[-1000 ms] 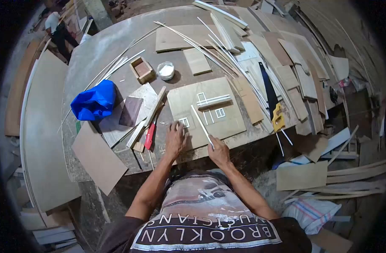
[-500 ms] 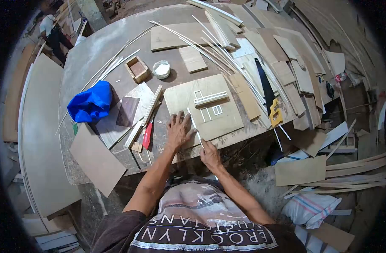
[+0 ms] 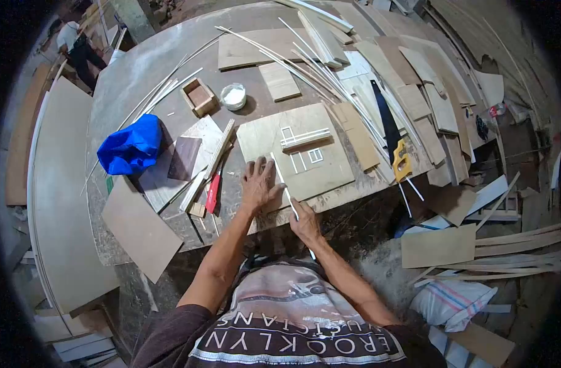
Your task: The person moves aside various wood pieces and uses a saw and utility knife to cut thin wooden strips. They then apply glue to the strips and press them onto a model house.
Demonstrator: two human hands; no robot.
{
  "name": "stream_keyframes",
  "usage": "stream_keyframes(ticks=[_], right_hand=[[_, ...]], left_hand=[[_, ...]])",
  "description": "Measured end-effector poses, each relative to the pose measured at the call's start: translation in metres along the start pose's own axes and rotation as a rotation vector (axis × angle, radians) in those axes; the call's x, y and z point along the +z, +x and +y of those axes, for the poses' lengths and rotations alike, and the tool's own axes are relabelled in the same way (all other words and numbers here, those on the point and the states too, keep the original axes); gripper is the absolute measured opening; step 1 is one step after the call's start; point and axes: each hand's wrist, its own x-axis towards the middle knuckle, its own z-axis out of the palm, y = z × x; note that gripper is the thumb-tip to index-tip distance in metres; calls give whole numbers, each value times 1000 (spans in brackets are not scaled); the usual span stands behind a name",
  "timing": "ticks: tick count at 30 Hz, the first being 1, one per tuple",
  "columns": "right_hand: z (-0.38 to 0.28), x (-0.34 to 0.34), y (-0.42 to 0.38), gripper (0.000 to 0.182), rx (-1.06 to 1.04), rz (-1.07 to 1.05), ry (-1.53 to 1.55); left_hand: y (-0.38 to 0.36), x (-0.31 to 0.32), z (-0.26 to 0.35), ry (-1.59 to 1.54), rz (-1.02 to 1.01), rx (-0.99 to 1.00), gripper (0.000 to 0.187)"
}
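Note:
A thin white strip (image 3: 286, 191) runs at a slant along the left part of a square plywood board (image 3: 256, 132), its lower end pointing toward my body. My left hand (image 3: 259, 186) lies with fingers apart at the board's left edge, thumb against the strip. Below the board's front edge, the fingers of my right hand (image 3: 306, 224) are closed around the same strip. On the board are a short bundle of wooden strips (image 3: 305, 140) and a small white rectangular frame (image 3: 316, 156). Thin white strips lie beside that frame.
Left of the board are a red-handled tool (image 3: 213, 194), a blue bag (image 3: 131, 145), a wooden box (image 3: 199, 97) and a bowl of white paste (image 3: 233, 97). A handsaw (image 3: 391, 135) lies to the right near wood offcuts. Another person (image 3: 78, 52) stands far left.
Both hands stay at nearly the same spots on the strip. More of the strip's lower end shows below my right hand. The view has shifted very slightly.

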Motion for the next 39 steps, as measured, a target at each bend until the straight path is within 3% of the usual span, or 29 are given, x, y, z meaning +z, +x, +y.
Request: stream_keyframes(ticks=[39], right_hand=[[4,3,0,48,-12,22,66]], left_hand=[[5,9,-7,-9,9,0,95]])
